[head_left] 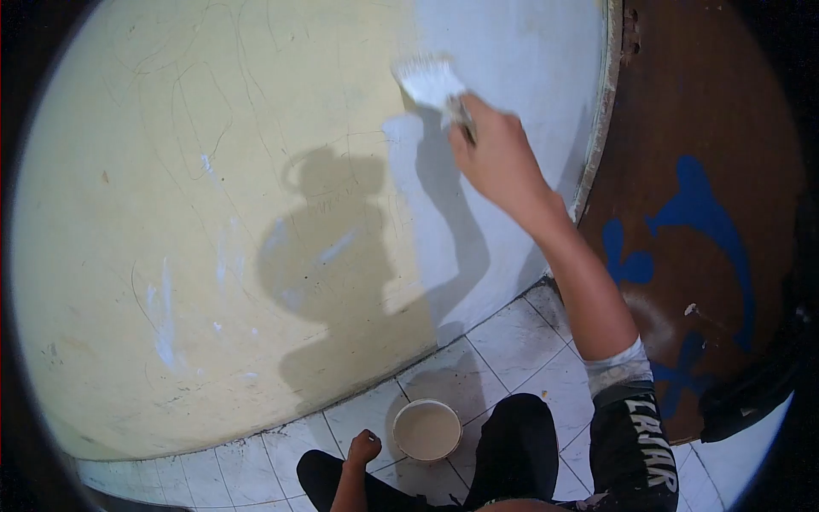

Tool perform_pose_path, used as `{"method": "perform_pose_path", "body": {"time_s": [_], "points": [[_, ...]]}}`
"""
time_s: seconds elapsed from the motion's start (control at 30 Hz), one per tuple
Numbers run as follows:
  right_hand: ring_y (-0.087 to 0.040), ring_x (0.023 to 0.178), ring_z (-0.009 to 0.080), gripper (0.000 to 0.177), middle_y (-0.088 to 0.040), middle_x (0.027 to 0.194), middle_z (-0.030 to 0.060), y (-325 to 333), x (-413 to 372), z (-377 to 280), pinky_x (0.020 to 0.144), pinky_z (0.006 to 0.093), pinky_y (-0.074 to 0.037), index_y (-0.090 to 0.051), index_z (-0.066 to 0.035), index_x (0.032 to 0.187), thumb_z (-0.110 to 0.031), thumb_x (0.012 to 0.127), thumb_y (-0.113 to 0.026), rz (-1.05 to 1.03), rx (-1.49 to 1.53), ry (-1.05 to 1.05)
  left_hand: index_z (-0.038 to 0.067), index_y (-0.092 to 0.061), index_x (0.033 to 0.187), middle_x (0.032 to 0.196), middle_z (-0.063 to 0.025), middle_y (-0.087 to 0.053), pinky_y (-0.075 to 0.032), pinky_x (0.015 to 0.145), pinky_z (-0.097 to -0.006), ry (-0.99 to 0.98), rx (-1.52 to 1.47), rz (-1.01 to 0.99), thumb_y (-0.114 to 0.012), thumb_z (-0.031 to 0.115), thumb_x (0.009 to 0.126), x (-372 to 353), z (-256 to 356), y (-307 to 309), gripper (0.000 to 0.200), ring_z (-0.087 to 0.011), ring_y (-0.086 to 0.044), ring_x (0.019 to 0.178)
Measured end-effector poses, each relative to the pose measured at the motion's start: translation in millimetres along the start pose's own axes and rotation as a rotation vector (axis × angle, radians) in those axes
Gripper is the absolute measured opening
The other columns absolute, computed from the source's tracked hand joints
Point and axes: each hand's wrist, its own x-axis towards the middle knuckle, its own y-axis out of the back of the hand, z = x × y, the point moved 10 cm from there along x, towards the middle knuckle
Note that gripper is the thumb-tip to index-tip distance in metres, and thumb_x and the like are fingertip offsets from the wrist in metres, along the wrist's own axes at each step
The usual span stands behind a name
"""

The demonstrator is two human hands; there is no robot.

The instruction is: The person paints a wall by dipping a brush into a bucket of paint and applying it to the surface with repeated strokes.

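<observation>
My right hand grips a paintbrush by its handle, and the bristles, coated in white, are against or very near the wall. The brush is at the upper border between the cream wall and its whitish painted strip. My left hand is closed in a fist by my left knee, with no tool showing in it. Between my knees a round tub of pale liquid stands on the tiled floor.
To the right is a brown door with blue figures, beside a worn door frame. White tiles run along the foot of the wall. Pencil scribbles and whitish smears mark the cream part, where my shadow falls.
</observation>
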Motion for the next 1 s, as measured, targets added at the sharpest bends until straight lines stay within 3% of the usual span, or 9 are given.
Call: {"method": "perform_pose_path", "body": {"time_s": [0.2,0.27,0.5,0.6,0.67,0.7,0.8,0.87,1.0], "points": [[-0.064,0.088,0.0474,0.024,-0.065,0.09,0.0305,-6.4,-58.4,27.0,0.08,0.0508,-0.05,-0.062,0.005,0.105,-0.01,0.086,-0.061,-0.33,-0.099,-0.17,0.002,-0.066,0.097,0.096,-0.0288,-0.069,-0.053,0.087,-0.0475,-0.045,-0.002,0.033,-0.061,0.024,0.086,3.9,-4.5,-2.0,0.025,-0.0444,-0.067,0.098],[-0.068,0.079,0.0413,0.033,-0.066,0.082,0.0289,-3.9,-57.3,26.2,0.072,0.0444,-0.05,-0.062,0.005,0.116,-0.01,0.086,-0.063,-0.423,-0.139,-0.158,0.002,-0.066,0.097,0.096,-0.0287,-0.069,-0.053,0.086,-0.0476,-0.075,0.0,0.034,-0.061,0.024,0.086,9.2,-2.2,-5.2,0.025,-0.0444,-0.067,0.097],[-0.07,0.079,0.0319,0.033,-0.07,0.084,0.0256,21.3,62.0,-21.8,0.076,0.0417,-0.053,-0.068,0.002,0.109,-0.018,0.083,-0.069,-0.296,-0.346,0.038,0.003,-0.067,0.1,0.102,-0.027,-0.069,-0.053,0.09,-0.0469,-0.011,-0.021,0.018,-0.06,0.025,0.086,-0.4,7.4,2.9,0.027,-0.0437,-0.066,0.101],[-0.07,0.081,0.0374,0.036,-0.069,0.085,0.0271,52.2,104.4,-57.8,0.077,0.0436,-0.053,-0.066,0.003,0.111,-0.02,0.084,-0.068,-0.287,-0.31,0.108,0.003,-0.068,0.101,0.104,-0.0264,-0.069,-0.053,0.091,-0.0465,0.022,-0.006,0.007,-0.06,0.026,0.087,0.4,5.5,1.1,0.029,-0.0438,-0.066,0.102],[-0.065,0.077,0.0226,0.036,-0.069,0.093,0.0195,79.7,108.4,-88.8,0.069,0.0352,-0.051,-0.065,0.004,0.121,-0.016,0.091,-0.061,-0.394,-0.343,-0.115,0.003,-0.068,0.102,0.104,-0.0267,-0.069,-0.053,0.091,-0.0464,0.026,-0.002,0.01,-0.06,0.027,0.087,4.5,2.9,-2.0,0.029,-0.0438,-0.066,0.102],[-0.065,0.077,0.0226,0.036,-0.069,0.093,0.0195,83.6,108.5,-95.9,0.069,0.0352,-0.051,-0.065,0.004,0.121,-0.016,0.091,-0.061,-0.396,-0.342,-0.118,0.003,-0.068,0.103,0.104,-0.0267,-0.069,-0.053,0.092,-0.0465,0.013,-0.005,0.008,-0.06,0.027,0.087,6.1,2.1,-3.2,0.03,-0.0437,-0.066,0.102],[-0.067,0.081,0.0257,0.035,-0.07,0.097,0.021,115.9,116.0,-113.6,0.074,0.0365,-0.052,-0.066,0.005,0.117,-0.016,0.09,-0.061,-0.093,-0.275,-0.065,0.002,-0.067,0.102,0.102,-0.0279,-0.069,-0.053,0.089,-0.0472,-0.024,0.009,0.024,-0.06,0.026,0.086,5.1,2.6,-3.8,0.029,-0.0441,-0.066,0.1],[-0.067,0.084,0.0279,0.033,-0.07,0.098,0.0219,149.6,121.2,-129.2,0.077,0.038,-0.053,-0.068,0.006,0.112,-0.016,0.09,-0.061,0.27,-0.202,0.083,0.001,-0.066,0.1,0.099,-0.029,-0.069,-0.054,0.086,-0.0479,-0.046,0.023,0.047,-0.059,0.025,0.086,0.5,6.9,1.2,0.029,-0.0448,-0.067,0.097],[-0.069,0.093,0.0304,0.035,-0.07,0.104,0.0244,114.6,120.9,-107.6,0.081,0.0395,-0.053,-0.064,0.006,0.118,-0.014,0.091,-0.06,0.153,-0.149,0.04,0.002,-0.066,0.1,0.098,-0.0285,-0.069,-0.054,0.086,-0.0477,-0.055,-0.003,0.037,-0.06,0.026,0.086,-2.4,1.9,3.1,0.029,-0.0446,-0.067,0.097]]}}
